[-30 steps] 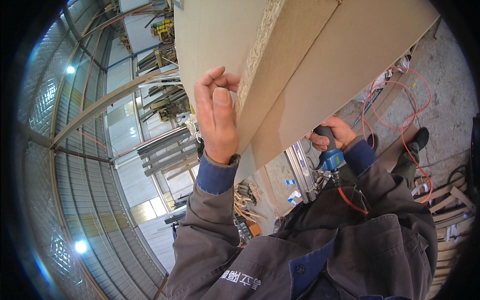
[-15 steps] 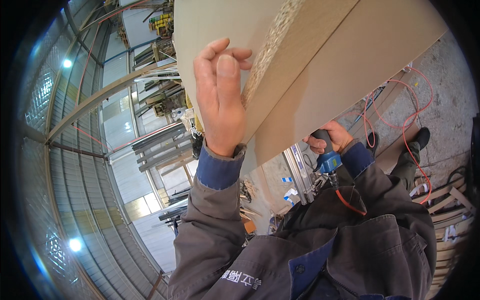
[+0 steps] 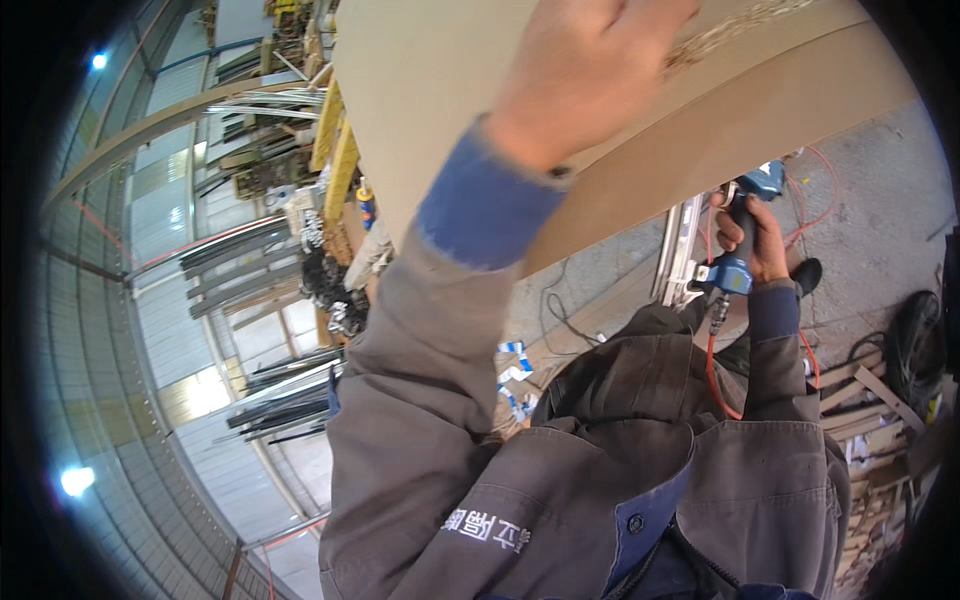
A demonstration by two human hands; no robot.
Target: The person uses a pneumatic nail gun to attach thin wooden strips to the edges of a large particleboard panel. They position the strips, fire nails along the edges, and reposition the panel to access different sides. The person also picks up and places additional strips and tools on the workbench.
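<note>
While right hand (image 3: 770,238) gripped blue air tool (image 3: 740,252) by its handle, left hand (image 3: 588,88) blurred over board (image 3: 430,110); couldn't tell its grip.

I get mostly bright feed, corners black. Round white lamp (image 3: 77,482) glares at lower left. Bare left hand (image 3: 590,85) smeared by motion blur. Fisheye bows grey ribbed metal roof (image 3: 110,400).

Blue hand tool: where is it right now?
In the head view, the blue hand tool is right of centre, in the right hand, just below the lower edge of the board, above the orange hose.
</note>
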